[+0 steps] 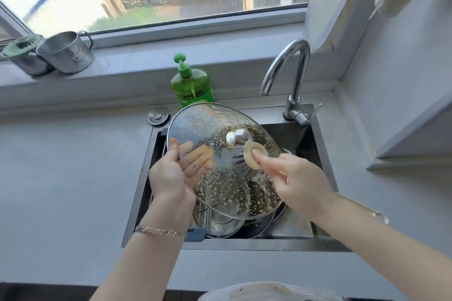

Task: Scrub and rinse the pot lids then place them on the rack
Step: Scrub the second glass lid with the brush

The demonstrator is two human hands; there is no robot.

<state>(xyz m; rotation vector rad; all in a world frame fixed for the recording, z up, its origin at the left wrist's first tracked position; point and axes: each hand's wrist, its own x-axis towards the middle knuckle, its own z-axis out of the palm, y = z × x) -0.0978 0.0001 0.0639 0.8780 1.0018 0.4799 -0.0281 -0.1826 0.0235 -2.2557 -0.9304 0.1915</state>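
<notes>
At ten o'clock on the window sill stand two steel cups. The left cup holds something green that I cannot make out; the right cup shows only its bare steel inside. Below them lies the grey desk. At the centre, over the sink, the left hand has its grip on the glass lid at the lid's nine o'clock edge, thumb on the near face and fingers spread behind the glass. The lid is tilted up toward the camera and speckled with suds. At twelve o'clock behind it stands a green soap bottle, with a round steel plug on the desk just beside it. Beneath the lid the sink holds more steel-rimmed lids, resting on what may be a wire rack. The right hand pinches a round brush, bristles against the glass beside the lid's steel knob. At one o'clock rises the faucet.
</notes>
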